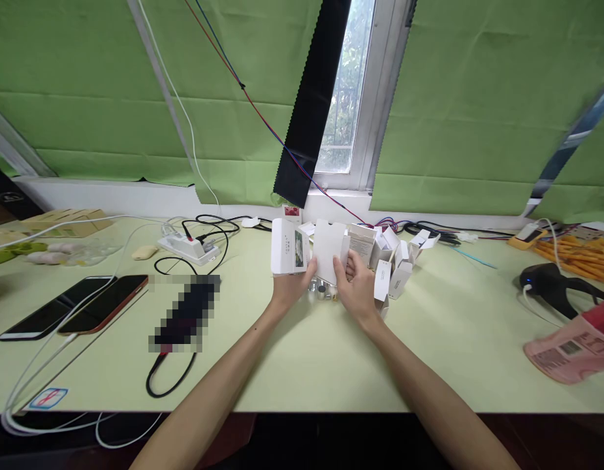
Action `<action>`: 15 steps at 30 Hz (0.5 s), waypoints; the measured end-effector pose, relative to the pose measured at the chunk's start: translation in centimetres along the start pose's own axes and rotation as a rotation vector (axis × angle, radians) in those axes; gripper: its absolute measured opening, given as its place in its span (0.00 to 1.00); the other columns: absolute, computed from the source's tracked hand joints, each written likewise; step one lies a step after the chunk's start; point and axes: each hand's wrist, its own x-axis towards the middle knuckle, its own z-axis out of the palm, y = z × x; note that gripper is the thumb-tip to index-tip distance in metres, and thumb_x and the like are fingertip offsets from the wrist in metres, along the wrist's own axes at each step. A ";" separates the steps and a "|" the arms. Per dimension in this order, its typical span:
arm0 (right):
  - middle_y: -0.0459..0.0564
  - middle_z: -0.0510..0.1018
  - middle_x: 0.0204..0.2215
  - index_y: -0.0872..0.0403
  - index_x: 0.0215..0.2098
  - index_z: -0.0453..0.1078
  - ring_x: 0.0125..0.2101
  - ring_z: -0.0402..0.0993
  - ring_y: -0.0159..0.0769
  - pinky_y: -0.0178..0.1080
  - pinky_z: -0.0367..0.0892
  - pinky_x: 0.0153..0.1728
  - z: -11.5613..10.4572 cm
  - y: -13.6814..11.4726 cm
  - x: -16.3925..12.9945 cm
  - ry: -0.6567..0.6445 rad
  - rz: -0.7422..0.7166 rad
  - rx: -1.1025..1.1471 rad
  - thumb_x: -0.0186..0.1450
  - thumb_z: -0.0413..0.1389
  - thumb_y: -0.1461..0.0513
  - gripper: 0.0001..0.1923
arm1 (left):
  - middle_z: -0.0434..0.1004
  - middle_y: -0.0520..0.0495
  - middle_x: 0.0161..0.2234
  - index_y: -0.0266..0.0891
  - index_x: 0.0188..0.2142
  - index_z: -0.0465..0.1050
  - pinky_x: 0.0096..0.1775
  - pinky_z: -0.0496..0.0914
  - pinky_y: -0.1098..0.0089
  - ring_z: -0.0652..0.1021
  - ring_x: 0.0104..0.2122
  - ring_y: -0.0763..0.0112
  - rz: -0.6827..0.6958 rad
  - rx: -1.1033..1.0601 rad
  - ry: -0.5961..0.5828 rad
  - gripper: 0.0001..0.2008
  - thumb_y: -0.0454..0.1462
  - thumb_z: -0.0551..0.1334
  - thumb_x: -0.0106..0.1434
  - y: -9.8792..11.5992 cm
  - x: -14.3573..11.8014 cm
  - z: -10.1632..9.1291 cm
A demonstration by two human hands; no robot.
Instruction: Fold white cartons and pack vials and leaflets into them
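My left hand (290, 286) grips a small white carton (288, 247) with a flower picture on its side, held upright above the pale green table (302, 352). My right hand (356, 284) pinches a flat white card piece (330, 245) right beside that carton. Small silver caps or bottles (322, 291) lie on the table just under both hands. Behind my right hand stand several open white cartons (392, 261) in a loose cluster.
Two phones (81, 305) on white cables lie at the left, beside a blurred dark device (184, 313) with a black cord. A power strip (188, 248) sits behind. At the right are a black scanner (551, 284), a pink package (571, 347) and orange sticks (578, 256).
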 end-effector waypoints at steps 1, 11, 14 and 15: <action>0.56 0.83 0.42 0.53 0.48 0.69 0.38 0.83 0.41 0.43 0.78 0.41 0.0 0.0 0.0 0.011 -0.006 -0.003 0.70 0.54 0.52 0.16 | 0.80 0.42 0.41 0.41 0.45 0.73 0.60 0.67 0.51 0.78 0.52 0.55 -0.012 -0.006 0.024 0.17 0.48 0.65 0.61 -0.2 0.0 0.1; 0.55 0.83 0.42 0.54 0.51 0.68 0.40 0.80 0.40 0.41 0.74 0.43 -0.3 -0.4 0.1 0.096 0.016 0.051 0.71 0.52 0.51 0.18 | 0.79 0.41 0.41 0.37 0.50 0.66 0.57 0.69 0.54 0.78 0.51 0.57 -0.058 -0.019 0.145 0.23 0.44 0.67 0.59 -0.9 0.3 0.2; 0.53 0.83 0.40 0.54 0.49 0.68 0.38 0.80 0.39 0.39 0.73 0.40 -0.3 -0.7 0.2 0.138 0.025 0.066 0.71 0.52 0.51 0.17 | 0.80 0.42 0.37 0.37 0.46 0.69 0.54 0.72 0.54 0.79 0.48 0.56 -0.073 -0.031 0.110 0.20 0.46 0.66 0.60 -0.7 0.2 0.3; 0.53 0.82 0.38 0.54 0.48 0.68 0.37 0.79 0.38 0.38 0.73 0.39 -0.4 -0.8 0.2 0.151 0.026 0.058 0.71 0.52 0.51 0.17 | 0.80 0.42 0.36 0.38 0.44 0.70 0.53 0.73 0.54 0.80 0.47 0.56 -0.077 -0.040 0.087 0.19 0.47 0.66 0.60 -0.6 0.1 0.3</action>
